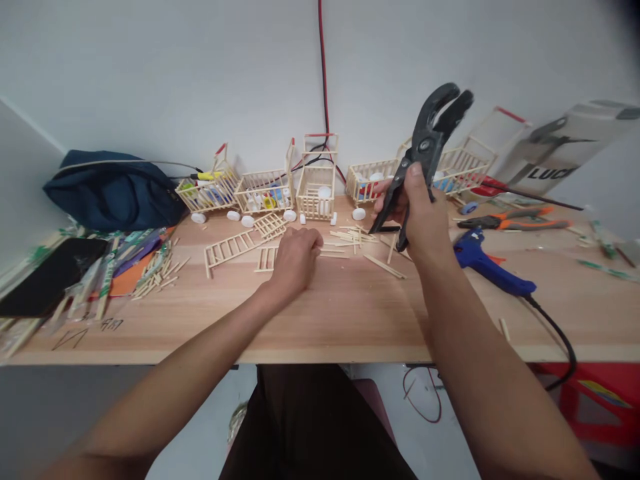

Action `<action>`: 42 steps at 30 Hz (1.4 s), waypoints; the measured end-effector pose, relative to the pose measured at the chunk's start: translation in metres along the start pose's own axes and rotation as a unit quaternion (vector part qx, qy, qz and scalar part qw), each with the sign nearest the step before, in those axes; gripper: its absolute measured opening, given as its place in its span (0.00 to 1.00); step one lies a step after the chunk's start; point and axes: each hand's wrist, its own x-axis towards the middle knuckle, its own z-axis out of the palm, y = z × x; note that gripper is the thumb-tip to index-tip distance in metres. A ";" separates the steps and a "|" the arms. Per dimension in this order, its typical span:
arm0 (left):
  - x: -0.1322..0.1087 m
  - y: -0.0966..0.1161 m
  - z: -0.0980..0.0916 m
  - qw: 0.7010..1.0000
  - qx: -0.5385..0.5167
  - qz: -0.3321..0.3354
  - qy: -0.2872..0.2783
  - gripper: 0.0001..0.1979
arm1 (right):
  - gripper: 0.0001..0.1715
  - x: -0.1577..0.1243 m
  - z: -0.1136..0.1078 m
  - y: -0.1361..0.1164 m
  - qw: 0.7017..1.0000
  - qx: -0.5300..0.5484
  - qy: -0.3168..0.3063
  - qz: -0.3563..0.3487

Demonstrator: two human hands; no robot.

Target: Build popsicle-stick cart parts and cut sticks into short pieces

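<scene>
My right hand point(425, 213) grips a pair of black pliers with curved jaws point(427, 143), raised above the table with the jaws pointing up and slightly apart. My left hand point(297, 259) rests low on the tabletop, its fingers curled under; whatever they hold, if anything, is hidden. Beside it lies a small ladder-like stick frame point(267, 259), partly covered by the hand. Further left are a longer stick frame point(230, 249) and a grid of sticks point(271, 225). Loose thin wooden sticks point(356, 237) are scattered between the two hands.
Small stick-built carts point(317, 190) with white wheels line the wall. A blue glue gun point(493, 267) and orange-handled pliers point(515, 219) lie at right. At left are a dark blue bag point(117, 190), a black phone-like slab point(53, 277) and stick packets point(107, 277).
</scene>
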 end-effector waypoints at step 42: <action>0.017 -0.006 0.008 0.994 -0.023 0.075 -0.071 0.11 | 0.29 -0.004 0.004 0.002 0.998 -0.047 -0.026 0.017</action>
